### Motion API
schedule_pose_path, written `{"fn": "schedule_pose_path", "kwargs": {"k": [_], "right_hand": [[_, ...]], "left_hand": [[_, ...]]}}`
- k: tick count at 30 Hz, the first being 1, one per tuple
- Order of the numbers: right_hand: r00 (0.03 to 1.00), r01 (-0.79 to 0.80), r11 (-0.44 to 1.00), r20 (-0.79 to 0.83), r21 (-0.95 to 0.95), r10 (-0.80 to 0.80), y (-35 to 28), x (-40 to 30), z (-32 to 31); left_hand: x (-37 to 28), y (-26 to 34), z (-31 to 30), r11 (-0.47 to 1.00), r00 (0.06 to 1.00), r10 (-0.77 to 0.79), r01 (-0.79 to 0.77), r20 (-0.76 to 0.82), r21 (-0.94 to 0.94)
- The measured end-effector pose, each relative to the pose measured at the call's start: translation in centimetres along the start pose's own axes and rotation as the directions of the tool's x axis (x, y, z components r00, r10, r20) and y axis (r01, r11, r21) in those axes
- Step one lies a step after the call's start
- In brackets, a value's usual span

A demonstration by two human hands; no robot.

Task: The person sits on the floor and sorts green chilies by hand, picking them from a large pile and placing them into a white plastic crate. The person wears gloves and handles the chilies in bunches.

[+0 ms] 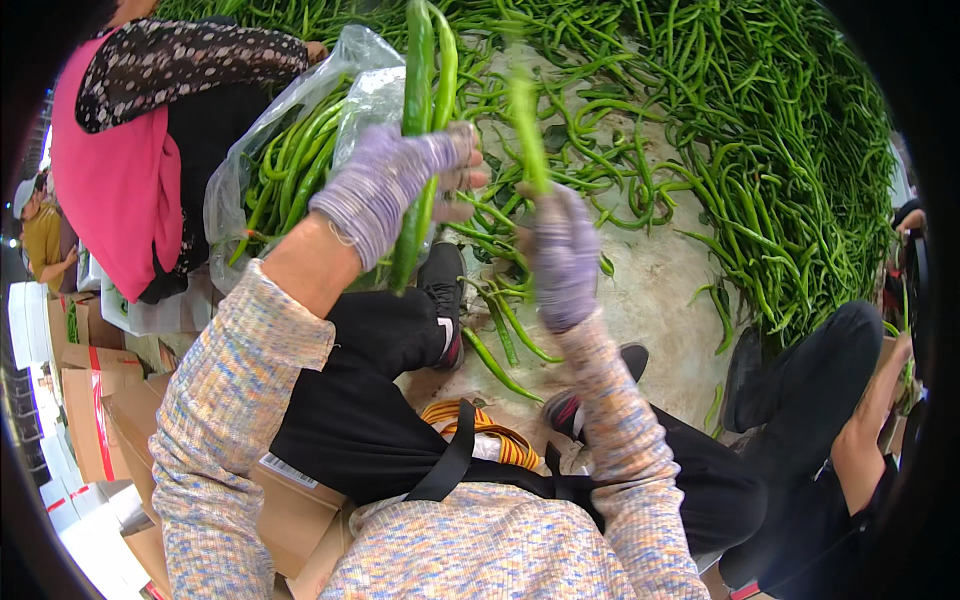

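Observation:
My left hand (405, 176), in a purple-grey knit glove with bare fingertips, grips a few long green chili peppers (418, 82) that stick out above and below the palm. In my right hand (562, 247), gloved alike and blurred by motion, a lighter green pepper (530, 127) points upward. The right fingers are closed around its lower end. Just left of my left hand a clear plastic bag (225, 225) stands with many peppers (300, 165) in it. Below both hands, loose peppers (495, 364) lie on the pale floor covering (637, 300) by my shoes.
A large heap of green peppers (787, 150) spreads across the far side and right. A person in a pink garment (112, 187) is beside the bag. At right another person's dark-clothed leg (810, 367) reaches in. Cardboard boxes (82, 412) stand at left; a striped strap roll (495, 435) lies between my legs.

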State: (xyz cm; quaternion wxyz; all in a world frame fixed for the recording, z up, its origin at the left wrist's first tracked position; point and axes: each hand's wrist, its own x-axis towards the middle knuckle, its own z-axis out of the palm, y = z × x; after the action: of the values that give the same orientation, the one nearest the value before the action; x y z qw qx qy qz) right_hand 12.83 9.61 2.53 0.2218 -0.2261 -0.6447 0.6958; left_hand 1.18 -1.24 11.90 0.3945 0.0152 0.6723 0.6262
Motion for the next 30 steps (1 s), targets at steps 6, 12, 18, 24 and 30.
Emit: {"fn": "schedule_pose_path", "kwargs": {"k": [6,12,18,24,30], "right_hand": [[0.936,0.348,0.871,0.075,-0.346,-0.344,-2.1,-3.1,5.5],[0.99,0.062,0.875,-0.085,-0.48,-0.117,10.2,-0.1,-1.9],[0.859,-0.387,0.403,-0.165,-0.829,0.485,20.5,3.3,-8.3],[0.808,-0.589,0.808,-0.026,-0.007,0.589,12.8,3.9,-7.9],[0.965,-0.23,0.967,-0.105,0.105,0.241,9.2,-0.3,-7.9]], "left_hand": [[0.3,-1.8,-0.6,0.997,0.992,0.037,-0.029,0.119,-0.073],[-1.2,1.7,-4.6,0.976,0.983,0.157,-0.169,-0.096,-0.134],[-1.3,2.7,-4.1,0.96,0.96,0.266,-0.257,-0.083,0.111],[-0.5,1.6,-4.3,0.972,0.978,0.207,-0.21,0.038,0.105],[0.4,0.7,-3.5,0.99,0.992,0.102,-0.109,0.075,0.086]]}}
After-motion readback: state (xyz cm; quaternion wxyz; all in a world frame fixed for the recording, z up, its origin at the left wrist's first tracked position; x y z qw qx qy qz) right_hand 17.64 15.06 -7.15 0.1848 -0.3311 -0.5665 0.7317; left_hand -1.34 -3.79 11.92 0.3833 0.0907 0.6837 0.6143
